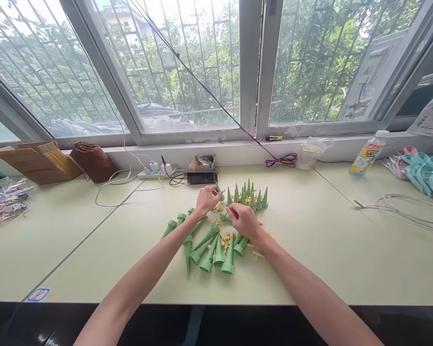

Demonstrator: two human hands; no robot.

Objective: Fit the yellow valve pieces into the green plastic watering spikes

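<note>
Hands meet at the centre of the frame, over a scatter of green cones on the pale worktop [328, 250]. My left hand [207, 199] comes in from the lower left, fingers curled together, and pinches something small at its fingertips; I cannot tell from here what the piece is. My right hand [243, 220] comes in from the lower right, knuckles up, fingers drawn together, thumb and forefinger closed on a thin yellowish bit just beside the left hand. The two hands are close but I see no contact between them.

Just above the hands a cluster of upright cones [248, 194] stands points up, packed side by side. Below and to the left of the hands lying cones [212, 247] rest on their sides, fanned out, wide ends mostly toward the bottom of the frame. Small yellow parts [225, 239] lie loose among them and beside my right wrist.

Further back, a small open box [201, 169] sits at the window sill at centre, a power strip [149, 173] left of it. A cardboard box [36, 162] lies at upper left, a bottle [368, 154] at upper right.
</note>
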